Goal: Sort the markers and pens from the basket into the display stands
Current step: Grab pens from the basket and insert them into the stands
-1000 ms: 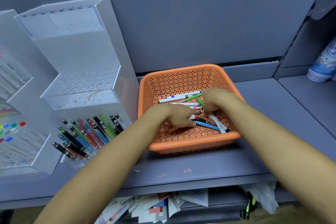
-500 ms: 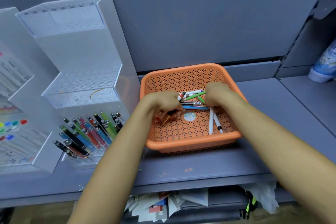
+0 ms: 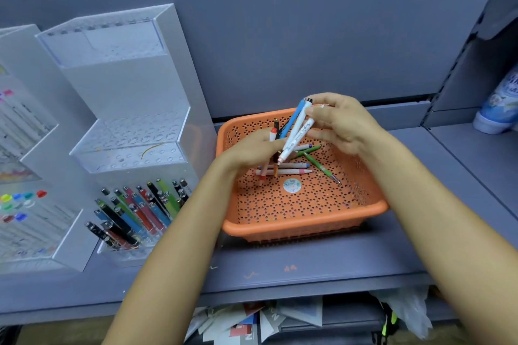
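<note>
Grey panelling backs the grey shelf (image 3: 322,266) where the orange basket (image 3: 302,225) stands, just right of a clear tiered display stand (image 3: 126,92) whose lowest step is packed with coloured pens (image 3: 140,210). Both my arms reach over the basket. My left grip (image 3: 252,151) is curled round a small upright bunch that includes a red-capped pen (image 3: 272,134) and a black pen (image 3: 277,127), held above the basket floor. My right grip (image 3: 339,123) pinches a white marker (image 3: 295,134) between thumb and fingers, tilted so that its lower end points down beside my left knuckles. A blue pen (image 3: 293,117) lies along the marker; which grip carries it I cannot tell. On the basket floor lie two green pens (image 3: 319,166) and two white markers (image 3: 283,172), near a round sticker (image 3: 292,186). A second stand (image 3: 22,176) shows at the far left, a blue and white bottle (image 3: 499,109) at the far right, and loose papers (image 3: 252,325) under the shelf.
</note>
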A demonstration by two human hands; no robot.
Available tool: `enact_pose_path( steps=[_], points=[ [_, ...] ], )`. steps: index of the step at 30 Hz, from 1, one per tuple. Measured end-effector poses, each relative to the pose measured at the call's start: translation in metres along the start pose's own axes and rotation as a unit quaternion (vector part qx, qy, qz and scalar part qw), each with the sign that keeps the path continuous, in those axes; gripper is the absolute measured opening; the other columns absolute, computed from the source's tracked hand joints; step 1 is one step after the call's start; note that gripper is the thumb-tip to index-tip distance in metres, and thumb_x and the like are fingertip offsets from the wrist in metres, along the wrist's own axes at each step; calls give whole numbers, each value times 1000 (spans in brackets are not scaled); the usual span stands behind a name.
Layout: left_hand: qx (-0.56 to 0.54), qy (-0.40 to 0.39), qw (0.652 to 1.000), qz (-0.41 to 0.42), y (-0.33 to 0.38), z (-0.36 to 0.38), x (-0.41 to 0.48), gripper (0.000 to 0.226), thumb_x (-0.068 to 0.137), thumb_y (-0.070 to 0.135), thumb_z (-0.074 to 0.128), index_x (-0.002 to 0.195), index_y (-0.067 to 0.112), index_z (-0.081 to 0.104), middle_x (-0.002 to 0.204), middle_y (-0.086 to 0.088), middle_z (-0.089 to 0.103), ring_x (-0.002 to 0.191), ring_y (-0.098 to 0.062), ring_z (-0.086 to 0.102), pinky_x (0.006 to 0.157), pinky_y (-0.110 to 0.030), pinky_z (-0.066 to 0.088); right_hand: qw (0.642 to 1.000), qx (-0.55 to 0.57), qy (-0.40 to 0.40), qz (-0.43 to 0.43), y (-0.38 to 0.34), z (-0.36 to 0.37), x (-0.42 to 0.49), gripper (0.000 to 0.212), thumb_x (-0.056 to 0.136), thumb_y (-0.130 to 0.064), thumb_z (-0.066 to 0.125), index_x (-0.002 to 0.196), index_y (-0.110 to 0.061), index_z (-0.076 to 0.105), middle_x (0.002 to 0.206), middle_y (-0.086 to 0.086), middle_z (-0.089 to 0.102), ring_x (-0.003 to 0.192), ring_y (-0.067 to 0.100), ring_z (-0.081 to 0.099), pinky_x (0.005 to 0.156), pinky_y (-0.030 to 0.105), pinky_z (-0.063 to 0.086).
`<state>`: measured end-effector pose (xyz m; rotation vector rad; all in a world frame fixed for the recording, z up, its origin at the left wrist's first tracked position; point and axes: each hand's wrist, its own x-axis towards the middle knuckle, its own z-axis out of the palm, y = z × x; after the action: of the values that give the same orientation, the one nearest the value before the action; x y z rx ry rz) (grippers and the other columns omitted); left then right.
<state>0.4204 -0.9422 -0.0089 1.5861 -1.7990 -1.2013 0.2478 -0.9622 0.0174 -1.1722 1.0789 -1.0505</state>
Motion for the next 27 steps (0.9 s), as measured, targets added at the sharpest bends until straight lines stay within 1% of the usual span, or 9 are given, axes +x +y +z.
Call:
enact_pose_path(
  steps=[2,3,5,8,11,16,20,23,27],
  points=[
    [-153,-22,988,8,11,0,-6,28,97,22,52,101,0,68,86,-7,73,81,-18,70,75,-31,57,1000,14,-8,-25,-7,2,-7,17,91,1,56,90,-14,63,81,3,63,62,6,66,58,23,55],
    [-220,-31,975,5,16,-1,-10,25,97,20,51,99,2,67,82,-9,73,77,-20,71,75,-33,58,999,23,-11,-37,-10,3,-9,17,91,1,55,91,-14,63,82,4,64,64,7,66,58,23,54],
    [-291,-32,956,-4,25,-4,-19,24,98,17,47,90,4,65,71,-9,71,63,-18,68,62,-29,58,998,45,-18,-46,-15,5,-15,16,91,1,55,92,-13,63,87,6,65,68,10,67,59,24,54],
    [-317,-10,948,6,36,-8,-36,22,99,14,44,91,6,63,62,-6,67,47,-11,59,42,-20,47,995,81,-18,-48,-19,10,-24,16,91,0,55,94,-13,63,89,7,65,69,11,68,61,25,55],
    [-342,29,939,16,45,-9,-54,21,99,19,46,90,11,62,62,-4,65,42,-8,51,36,-16,38,990,129,-7,-64,-23,21,-35,15,91,0,55,95,-12,63,89,7,66,68,9,67,62,24,55],
    [-272,136,951,51,44,-5,-91,26,99,26,45,80,15,59,59,1,55,39,-5,40,37,-16,31,978,184,24,-93,-24,54,-62,10,87,1,62,95,-4,59,87,14,65,76,19,66,64,22,54],
    [-205,226,947,102,22,-10,-120,26,99,24,46,87,7,62,52,7,53,41,-7,41,40,-17,33,974,207,19,-93,-15,87,-84,14,86,0,63,95,-6,54,85,12,66,72,16,67,67,23,55],
    [-161,273,941,119,1,-17,-143,29,100,21,46,73,20,57,51,9,52,43,-4,43,44,-19,34,979,177,10,-103,-7,114,-98,22,83,5,64,95,-10,53,82,9,66,67,14,66,65,24,56],
    [-138,307,934,122,-25,-31,-172,22,100,23,45,80,26,53,55,10,54,45,-4,46,45,-18,36,981,148,-2,-124,2,152,-112,36,82,7,65,109,-14,53,89,8,66,72,13,67,66,25,56]
  ],
)
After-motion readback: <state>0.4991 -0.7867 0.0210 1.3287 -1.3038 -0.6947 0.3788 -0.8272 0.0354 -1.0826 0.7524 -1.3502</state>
